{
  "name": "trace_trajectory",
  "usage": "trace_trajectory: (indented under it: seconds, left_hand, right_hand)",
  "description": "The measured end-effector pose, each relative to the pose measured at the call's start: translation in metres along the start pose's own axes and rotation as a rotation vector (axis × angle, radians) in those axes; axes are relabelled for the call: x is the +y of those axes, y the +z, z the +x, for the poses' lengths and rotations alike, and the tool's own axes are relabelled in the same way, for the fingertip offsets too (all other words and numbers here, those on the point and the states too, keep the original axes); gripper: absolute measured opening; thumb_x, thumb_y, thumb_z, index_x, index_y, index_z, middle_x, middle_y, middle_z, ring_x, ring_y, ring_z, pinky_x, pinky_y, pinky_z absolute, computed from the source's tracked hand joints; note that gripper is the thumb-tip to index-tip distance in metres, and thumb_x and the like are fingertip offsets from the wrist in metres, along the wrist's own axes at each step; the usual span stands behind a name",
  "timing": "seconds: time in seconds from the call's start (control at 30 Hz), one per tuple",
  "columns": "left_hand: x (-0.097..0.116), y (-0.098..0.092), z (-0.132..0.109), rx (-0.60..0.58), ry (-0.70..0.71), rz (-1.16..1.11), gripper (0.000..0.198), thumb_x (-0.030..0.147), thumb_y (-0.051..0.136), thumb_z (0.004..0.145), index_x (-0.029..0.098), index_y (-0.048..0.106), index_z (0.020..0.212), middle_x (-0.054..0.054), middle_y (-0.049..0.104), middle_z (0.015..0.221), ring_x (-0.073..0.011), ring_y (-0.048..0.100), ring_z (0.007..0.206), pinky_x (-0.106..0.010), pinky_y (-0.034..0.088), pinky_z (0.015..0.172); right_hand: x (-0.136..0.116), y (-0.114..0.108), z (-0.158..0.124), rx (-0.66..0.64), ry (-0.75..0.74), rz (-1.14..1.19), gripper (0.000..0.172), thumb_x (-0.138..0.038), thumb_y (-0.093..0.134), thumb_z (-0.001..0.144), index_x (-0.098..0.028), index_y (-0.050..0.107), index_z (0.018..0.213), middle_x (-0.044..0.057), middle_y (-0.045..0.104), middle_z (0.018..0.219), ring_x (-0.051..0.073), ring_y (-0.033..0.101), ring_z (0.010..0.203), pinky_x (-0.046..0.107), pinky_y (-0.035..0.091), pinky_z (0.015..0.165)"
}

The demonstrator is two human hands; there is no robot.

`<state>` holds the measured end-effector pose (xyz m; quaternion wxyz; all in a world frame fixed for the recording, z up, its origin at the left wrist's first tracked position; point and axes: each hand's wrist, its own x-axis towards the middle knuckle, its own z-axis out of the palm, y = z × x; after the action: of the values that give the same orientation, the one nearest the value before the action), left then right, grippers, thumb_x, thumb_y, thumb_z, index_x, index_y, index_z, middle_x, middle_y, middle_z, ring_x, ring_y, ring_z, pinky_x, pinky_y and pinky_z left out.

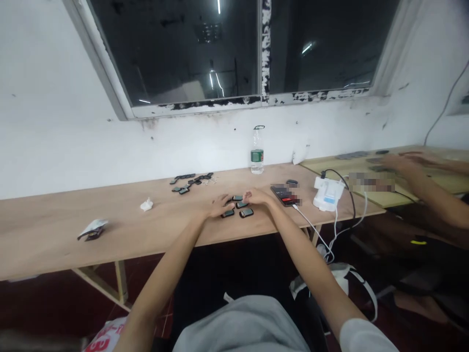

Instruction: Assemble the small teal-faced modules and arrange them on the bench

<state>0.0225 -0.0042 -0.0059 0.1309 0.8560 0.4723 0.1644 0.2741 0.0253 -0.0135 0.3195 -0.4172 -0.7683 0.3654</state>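
Several small rectangular pieces with black rims and grey-green faces lie loosely grouped on the wooden table before me; one piece (246, 212) sits at the group's near right. My left hand (220, 206) rests at the left side of the group, fingers stretched out and apart, touching or just over the nearest piece (227, 213). Over the right side of the group, my right hand (256, 196) has its fingers curled together above another piece (241, 205). What those fingers hold, if anything, is hidden. The exact kind of the pieces is too small to tell.
More dark pieces (183, 189) lie farther back, beside small white bits. A water bottle (257, 159) stands near the wall. To the right are a phone (284, 195) on a cable and a white power strip (327, 194). Another person's hands (401, 164) work at the adjoining table.
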Motion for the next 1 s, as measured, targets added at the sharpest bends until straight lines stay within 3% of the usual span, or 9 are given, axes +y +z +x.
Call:
trace_trajectory:
  seconds: [0.13, 0.27, 0.4, 0.53, 0.7, 0.87, 1.0]
  left_hand:
    - [0.007, 0.004, -0.009, -0.118, -0.037, 0.072, 0.086, 0.074, 0.053, 0.087, 0.029, 0.035, 0.158, -0.014, 0.025, 0.167, -0.0411, 0.019, 0.153, -0.063, 0.019, 0.119]
    - [0.010, 0.002, -0.013, -0.115, 0.010, 0.079, 0.085, 0.075, 0.053, 0.087, 0.032, 0.035, 0.157, -0.010, 0.027, 0.166, -0.0398, 0.021, 0.153, -0.061, 0.021, 0.120]
    - [0.004, 0.003, -0.017, -0.087, 0.041, 0.052, 0.076, 0.072, 0.048, 0.092, 0.036, 0.035, 0.157, -0.007, 0.032, 0.164, -0.0358, 0.026, 0.152, -0.055, 0.023, 0.121]
    - [-0.001, 0.005, -0.022, -0.097, 0.076, 0.028, 0.070, 0.069, 0.045, 0.095, 0.034, 0.038, 0.156, -0.006, 0.027, 0.167, -0.0343, 0.019, 0.154, -0.054, 0.019, 0.123]
    - [-0.008, 0.002, -0.026, -0.100, 0.120, 0.013, 0.068, 0.067, 0.043, 0.097, 0.032, 0.041, 0.155, -0.004, 0.023, 0.167, -0.0303, 0.017, 0.155, -0.049, 0.013, 0.127]
    - [-0.014, 0.002, -0.028, -0.091, 0.101, 0.025, 0.074, 0.070, 0.042, 0.096, 0.028, 0.041, 0.156, -0.007, 0.027, 0.166, -0.0300, 0.022, 0.154, -0.046, 0.016, 0.126]
    - [-0.018, 0.006, -0.025, -0.073, 0.102, -0.004, 0.075, 0.071, 0.044, 0.094, 0.030, 0.037, 0.157, -0.006, 0.025, 0.167, -0.0312, 0.020, 0.155, -0.049, 0.016, 0.126]
  right_hand:
    - [0.002, 0.001, -0.002, 0.046, -0.077, -0.136, 0.016, -0.029, 0.080, 0.068, -0.015, 0.073, 0.072, 0.003, 0.071, 0.066, 0.016, 0.061, 0.061, 0.025, 0.046, 0.059]
    - [-0.003, 0.000, -0.005, 0.111, -0.210, -0.158, 0.029, -0.035, 0.081, 0.073, -0.016, 0.077, 0.095, 0.010, 0.077, 0.096, 0.024, 0.069, 0.086, 0.032, 0.053, 0.078]
    - [-0.009, -0.001, -0.014, -0.052, -0.329, -0.168, 0.064, -0.046, 0.087, 0.068, -0.023, 0.071, 0.126, 0.011, 0.065, 0.137, 0.032, 0.059, 0.125, 0.042, 0.045, 0.108]
    - [-0.003, 0.004, -0.024, -0.174, -0.324, -0.156, 0.072, -0.052, 0.081, 0.075, -0.024, 0.064, 0.138, 0.009, 0.053, 0.151, 0.031, 0.047, 0.141, 0.043, 0.033, 0.120]
    - [0.006, 0.008, -0.023, -0.172, -0.343, -0.163, 0.058, -0.051, 0.067, 0.088, -0.023, 0.062, 0.139, 0.009, 0.052, 0.152, 0.030, 0.048, 0.140, 0.043, 0.033, 0.119]
    - [0.003, 0.014, -0.010, -0.052, -0.373, -0.211, 0.052, -0.048, 0.073, 0.084, -0.023, 0.069, 0.129, 0.011, 0.065, 0.136, 0.030, 0.056, 0.128, 0.044, 0.039, 0.113]
    - [-0.001, 0.019, -0.002, -0.071, -0.444, -0.167, 0.038, -0.046, 0.069, 0.087, -0.023, 0.074, 0.117, 0.009, 0.070, 0.125, 0.027, 0.060, 0.120, 0.040, 0.043, 0.108]
